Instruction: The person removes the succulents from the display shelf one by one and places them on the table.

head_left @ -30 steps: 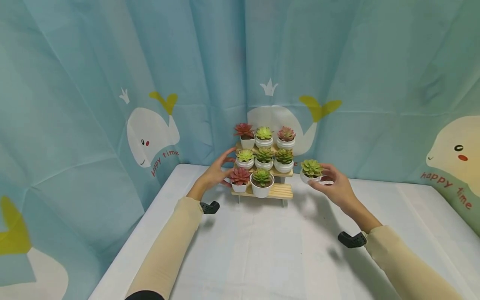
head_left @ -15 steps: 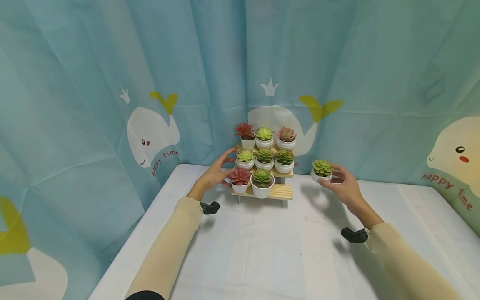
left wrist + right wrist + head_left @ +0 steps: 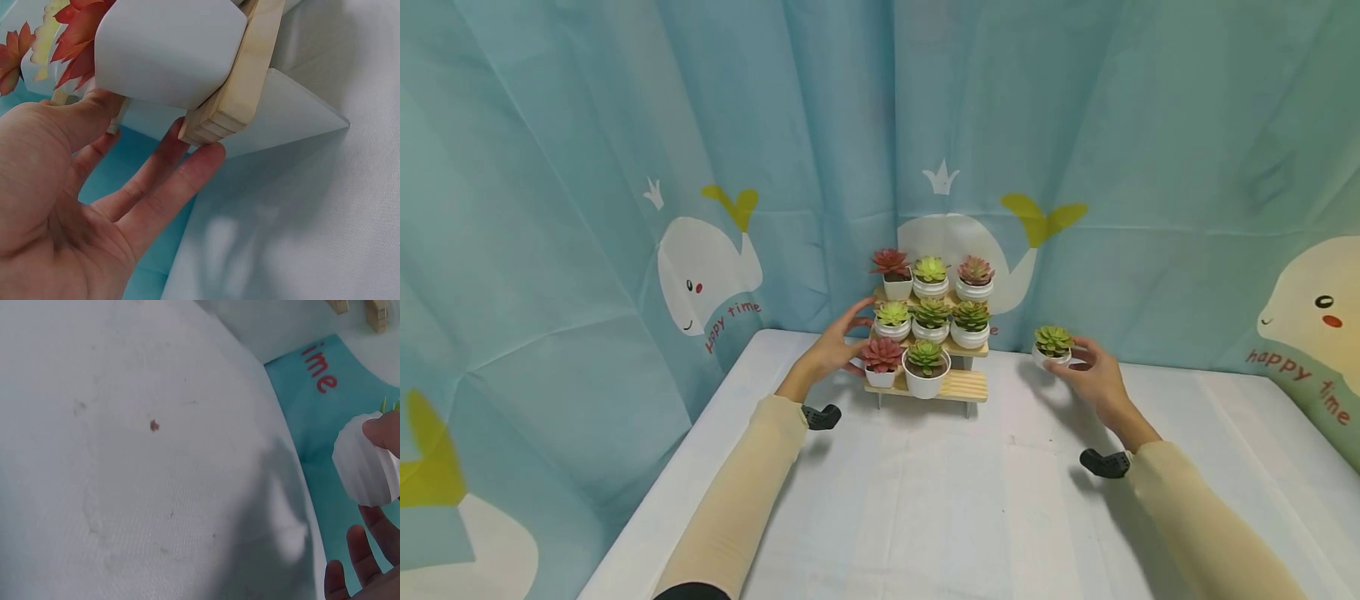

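Observation:
My right hand [image 3: 1099, 382] pinches a small white pot [image 3: 357, 464] with a green succulent [image 3: 1052, 340], to the right of a three-tier wooden stand [image 3: 964, 384]. In the right wrist view the thumb presses the pot's side and the other fingers spread below. My left hand [image 3: 826, 353] is at the stand's left side. Seen from the left wrist, its fingertips [image 3: 212, 153] touch the end of a wooden board [image 3: 231, 112], while the thumb passes behind a white pot [image 3: 169, 50] holding a red succulent [image 3: 882, 353].
Several potted succulents fill the top tier [image 3: 974, 279] and middle tier [image 3: 971, 323]. A green succulent in a round pot [image 3: 925, 383] stands beside the red one on the bottom tier. A whale-print curtain [image 3: 820, 167] hangs behind the white table [image 3: 947, 508].
My right hand has carried the potted succulent rightward, away from the stand, and slightly lower. The left hand has kept its place at the stand.

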The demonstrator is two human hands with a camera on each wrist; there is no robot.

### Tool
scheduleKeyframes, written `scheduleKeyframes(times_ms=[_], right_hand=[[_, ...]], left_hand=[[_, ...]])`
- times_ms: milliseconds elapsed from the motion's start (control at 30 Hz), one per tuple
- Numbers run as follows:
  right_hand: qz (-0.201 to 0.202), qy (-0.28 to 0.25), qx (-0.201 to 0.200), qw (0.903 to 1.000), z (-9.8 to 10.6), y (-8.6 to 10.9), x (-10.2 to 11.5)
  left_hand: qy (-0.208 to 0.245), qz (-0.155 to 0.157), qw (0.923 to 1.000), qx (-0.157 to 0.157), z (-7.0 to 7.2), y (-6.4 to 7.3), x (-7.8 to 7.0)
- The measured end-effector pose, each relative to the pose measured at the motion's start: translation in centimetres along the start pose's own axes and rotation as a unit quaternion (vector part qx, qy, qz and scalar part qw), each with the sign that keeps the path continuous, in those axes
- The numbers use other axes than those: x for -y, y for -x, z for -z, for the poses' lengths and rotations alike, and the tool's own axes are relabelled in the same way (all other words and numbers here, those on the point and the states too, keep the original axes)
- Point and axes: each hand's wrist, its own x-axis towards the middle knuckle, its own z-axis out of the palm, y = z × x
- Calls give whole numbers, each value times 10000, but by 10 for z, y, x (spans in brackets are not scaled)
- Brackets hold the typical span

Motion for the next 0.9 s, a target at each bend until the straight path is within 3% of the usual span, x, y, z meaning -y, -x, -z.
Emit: scheduleKeyframes(times_ms=[367, 900], right_hand=[[-92, 266, 143, 9995, -4, -9, -16], [-374, 348, 313, 9982, -10, -12, -19]], left_hand=[[-38, 3, 10000, 20, 0, 1, -1], [-9, -6, 10000, 33, -1, 3, -2]])
